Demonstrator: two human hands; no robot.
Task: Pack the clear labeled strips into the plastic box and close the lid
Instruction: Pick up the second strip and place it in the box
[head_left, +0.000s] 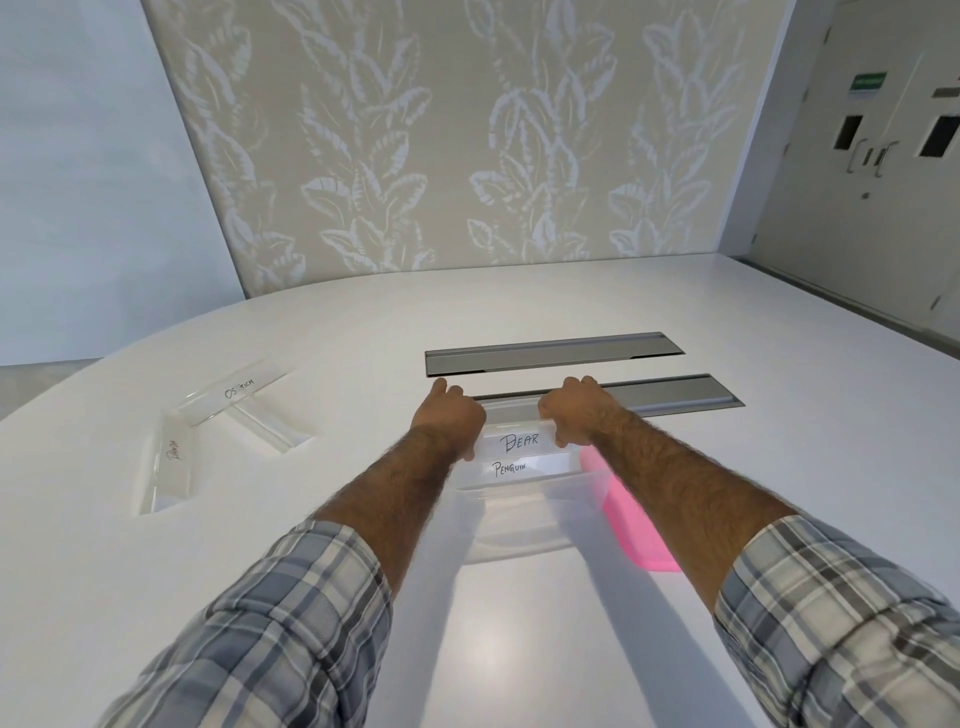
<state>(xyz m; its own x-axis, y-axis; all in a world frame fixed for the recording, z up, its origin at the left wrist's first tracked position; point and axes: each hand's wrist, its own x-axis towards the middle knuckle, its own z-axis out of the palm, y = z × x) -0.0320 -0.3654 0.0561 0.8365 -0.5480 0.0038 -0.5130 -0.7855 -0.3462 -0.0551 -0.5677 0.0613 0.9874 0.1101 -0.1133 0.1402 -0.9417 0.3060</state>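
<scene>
Indoors, room: leaf-patterned wall (415, 130) behind, pale doors (883, 156) at right.
Table (519, 649): white, curved, with two grey slots (550, 353) set in it just beyond the hands.
Box (519, 519): clear, between the forearms; pink lid (639, 525) against its right side, partly hidden by an arm.
Loose strips (171, 457): three at left, well apart from the box; one is the OSTRICH strip (239, 392).
BEAR strip (519, 441): held over the box's far end, just above the PENGUIN strip (511, 468).
Left hand (449, 415): fingers curled on BEAR's left end.
Right hand (571, 410): gripping its right end.
</scene>
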